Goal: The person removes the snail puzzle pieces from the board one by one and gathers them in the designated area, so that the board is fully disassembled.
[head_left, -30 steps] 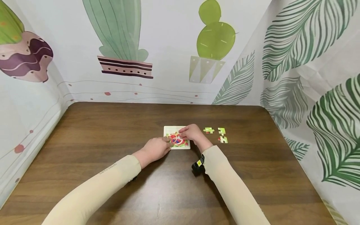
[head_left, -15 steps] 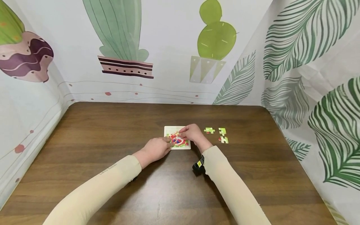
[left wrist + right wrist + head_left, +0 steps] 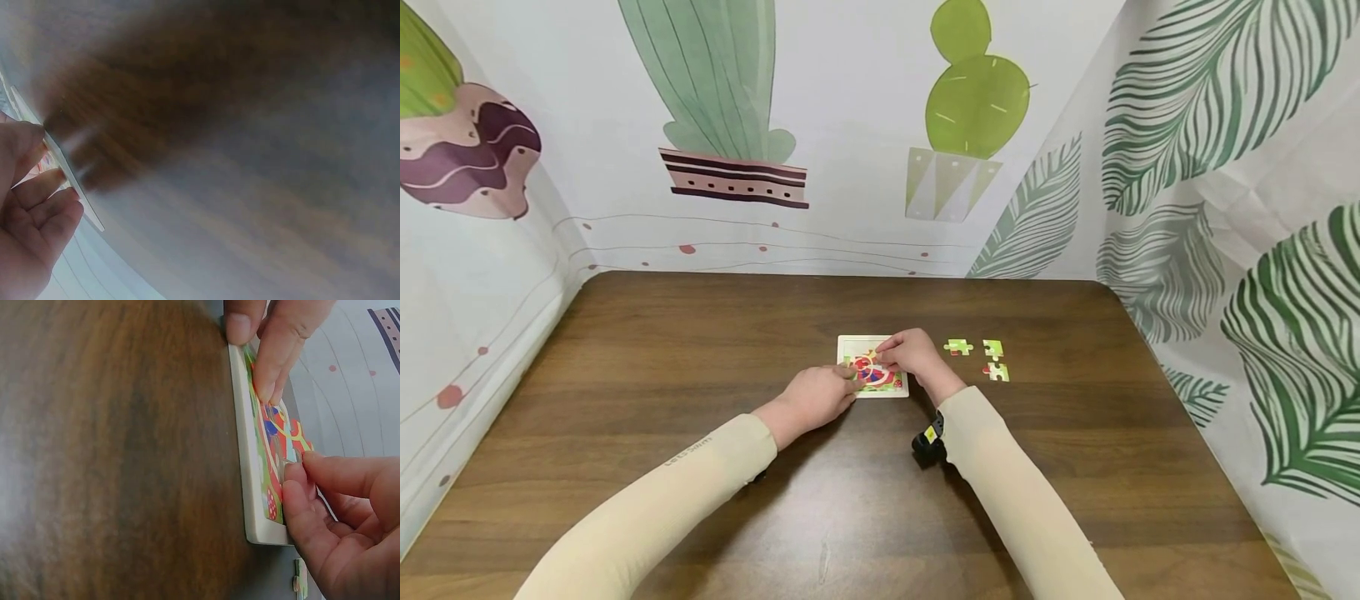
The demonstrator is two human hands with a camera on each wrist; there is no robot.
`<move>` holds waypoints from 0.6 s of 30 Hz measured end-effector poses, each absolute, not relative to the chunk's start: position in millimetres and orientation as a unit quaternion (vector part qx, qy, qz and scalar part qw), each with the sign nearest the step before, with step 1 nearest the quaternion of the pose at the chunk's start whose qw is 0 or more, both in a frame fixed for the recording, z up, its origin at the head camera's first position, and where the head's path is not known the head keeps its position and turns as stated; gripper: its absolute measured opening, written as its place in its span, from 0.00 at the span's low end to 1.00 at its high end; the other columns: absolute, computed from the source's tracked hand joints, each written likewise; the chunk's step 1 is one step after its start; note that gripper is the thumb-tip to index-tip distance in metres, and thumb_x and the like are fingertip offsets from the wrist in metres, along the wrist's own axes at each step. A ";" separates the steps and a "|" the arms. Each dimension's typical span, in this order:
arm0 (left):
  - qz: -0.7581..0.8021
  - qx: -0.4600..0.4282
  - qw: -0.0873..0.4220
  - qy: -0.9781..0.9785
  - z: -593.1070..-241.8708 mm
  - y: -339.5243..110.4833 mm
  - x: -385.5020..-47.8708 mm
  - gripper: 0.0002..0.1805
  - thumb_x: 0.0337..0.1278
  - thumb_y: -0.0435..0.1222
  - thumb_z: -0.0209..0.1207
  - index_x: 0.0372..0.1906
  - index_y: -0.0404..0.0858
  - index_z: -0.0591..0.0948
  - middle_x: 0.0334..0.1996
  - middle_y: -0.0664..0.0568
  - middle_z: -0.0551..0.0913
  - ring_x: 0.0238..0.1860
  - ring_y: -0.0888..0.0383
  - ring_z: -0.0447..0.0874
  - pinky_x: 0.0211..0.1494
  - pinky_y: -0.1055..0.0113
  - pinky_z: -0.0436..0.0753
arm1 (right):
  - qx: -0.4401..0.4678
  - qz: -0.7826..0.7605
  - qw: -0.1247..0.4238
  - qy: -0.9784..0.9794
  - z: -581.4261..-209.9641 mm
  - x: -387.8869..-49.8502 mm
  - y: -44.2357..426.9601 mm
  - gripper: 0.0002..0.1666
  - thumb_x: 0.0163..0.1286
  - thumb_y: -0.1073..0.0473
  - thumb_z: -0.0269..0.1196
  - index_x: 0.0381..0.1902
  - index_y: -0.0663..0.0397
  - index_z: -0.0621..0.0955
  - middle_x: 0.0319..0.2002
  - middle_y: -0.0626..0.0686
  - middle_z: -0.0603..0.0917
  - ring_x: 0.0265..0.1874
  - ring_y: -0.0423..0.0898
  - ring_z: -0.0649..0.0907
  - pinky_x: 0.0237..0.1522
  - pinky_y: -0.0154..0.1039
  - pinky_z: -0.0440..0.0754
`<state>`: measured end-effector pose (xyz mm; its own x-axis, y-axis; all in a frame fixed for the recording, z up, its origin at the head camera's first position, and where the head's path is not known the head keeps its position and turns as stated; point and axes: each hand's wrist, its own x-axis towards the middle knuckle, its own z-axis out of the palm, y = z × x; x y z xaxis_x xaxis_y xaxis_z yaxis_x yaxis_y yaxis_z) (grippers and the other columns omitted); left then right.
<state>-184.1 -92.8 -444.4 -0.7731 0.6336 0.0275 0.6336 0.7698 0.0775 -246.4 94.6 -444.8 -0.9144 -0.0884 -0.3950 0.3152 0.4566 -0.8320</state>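
A white puzzle frame (image 3: 841, 343) lies on the table, its lower part filled with red, blue and green pieces. At its lower left, my left hand (image 3: 815, 398) grips the rim, thumb at the edge (image 3: 87, 209) and fingertips on the pieces; the right wrist view shows these fingers (image 3: 269, 378) pressing the picture. My right hand (image 3: 917, 357) is over the frame's right side. Seen from the right wrist, this hand (image 3: 344, 512) pinches a puzzle piece (image 3: 292, 455) between thumb and fingers, low over the picture; most of that piece is hidden.
Right of the frame lie three loose green pieces: one nearer (image 3: 957, 347), one at the upper right (image 3: 992, 348) and one just below that (image 3: 997, 372). The brown table (image 3: 715, 325) meets a patterned cloth backdrop (image 3: 850, 167) at its back edge.
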 end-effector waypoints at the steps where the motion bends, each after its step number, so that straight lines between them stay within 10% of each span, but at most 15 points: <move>1: 0.040 0.336 0.002 0.941 -444.4 -92.7 -184.1 0.17 0.68 0.39 0.63 0.58 0.42 0.87 0.60 0.43 0.86 0.59 0.46 0.88 0.52 0.52 0.88 | 0.069 -0.516 0.195 0.831 -444.8 -246.4 94.7 0.10 0.69 0.68 0.65 0.45 0.70 0.87 0.36 0.57 0.88 0.25 0.36 0.81 0.31 0.26 0.83; 18: 0.045 0.325 0.012 0.944 -444.5 -91.4 -183.3 0.18 0.69 0.41 0.62 0.59 0.42 0.86 0.61 0.43 0.86 0.60 0.44 0.87 0.54 0.50 0.88 | 0.080 -0.535 0.194 0.819 -447.1 -245.9 96.8 0.10 0.71 0.67 0.64 0.46 0.69 0.86 0.41 0.59 0.88 0.29 0.37 0.83 0.36 0.29 0.87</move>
